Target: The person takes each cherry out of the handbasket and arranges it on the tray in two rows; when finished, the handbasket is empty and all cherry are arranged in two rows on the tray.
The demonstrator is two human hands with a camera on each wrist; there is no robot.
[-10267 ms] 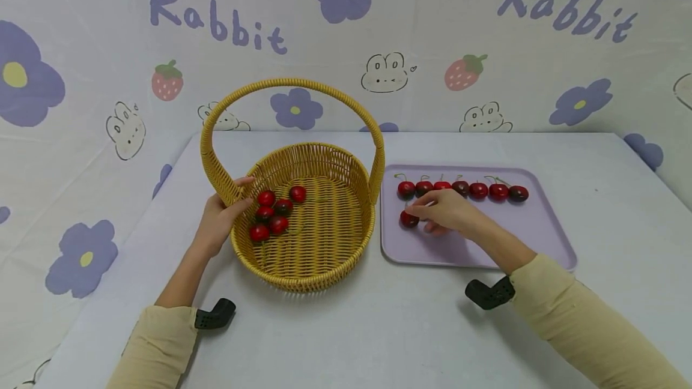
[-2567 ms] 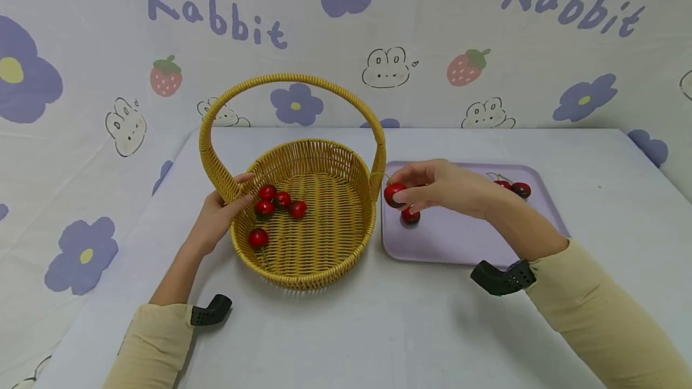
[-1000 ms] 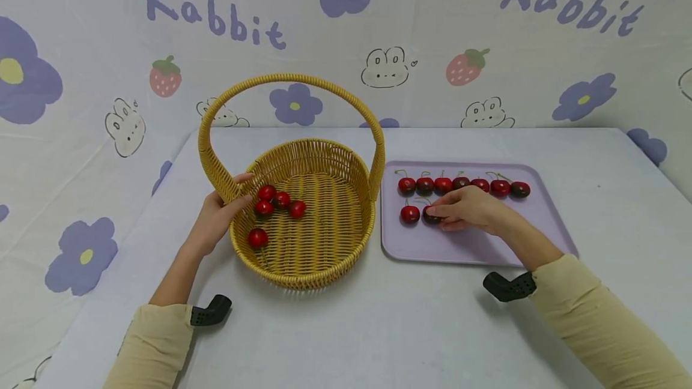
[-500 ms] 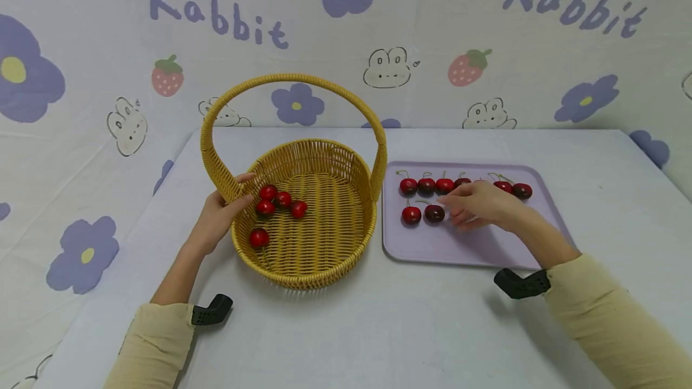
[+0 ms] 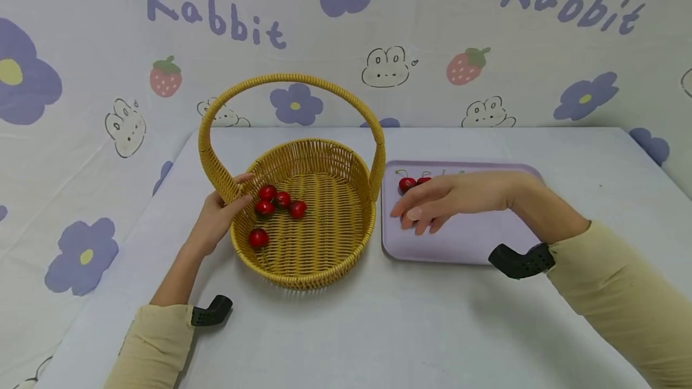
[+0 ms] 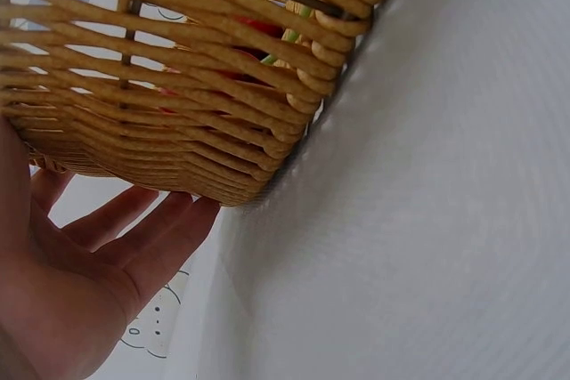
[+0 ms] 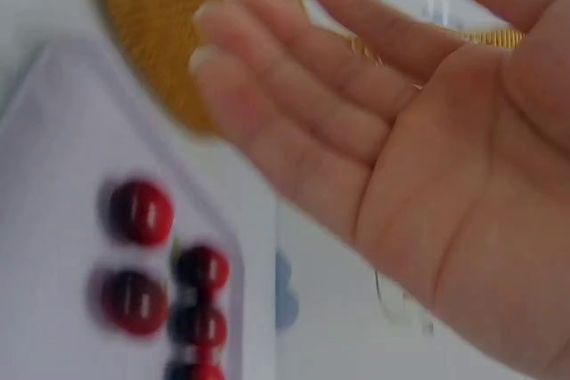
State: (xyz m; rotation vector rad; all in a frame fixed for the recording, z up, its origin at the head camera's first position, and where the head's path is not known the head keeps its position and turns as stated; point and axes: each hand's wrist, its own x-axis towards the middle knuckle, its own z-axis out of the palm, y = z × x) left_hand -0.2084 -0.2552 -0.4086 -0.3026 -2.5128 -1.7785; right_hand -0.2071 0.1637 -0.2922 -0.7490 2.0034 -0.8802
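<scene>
My left hand (image 5: 212, 224) holds the left side of the yellow wicker basket (image 5: 324, 245) at the base of its handle. The left wrist view shows its fingers (image 6: 169, 242) against the woven outer wall. Several red cherries (image 5: 282, 199) lie in the basket's left half. My right hand (image 5: 454, 200) hovers over the left part of the lilac tray (image 5: 459, 251), fingers loosely extended and holding nothing. It hides most of the tray's cherries in the head view. In the right wrist view two cherries (image 7: 141, 213) sit beside a row of others (image 7: 203, 325).
The basket's tall arched handle (image 5: 292, 78) rises over it, its right foot close to the tray's left edge. A white cloth covers the table (image 5: 346, 335). Behind stands a printed backdrop (image 5: 411, 17) with flowers and rabbits.
The right hand has let go of a dark cherry in the tray's front row, then risen and swung left toward the basket. Earlier, a cherry went from basket to tray. The left hand stays put.
</scene>
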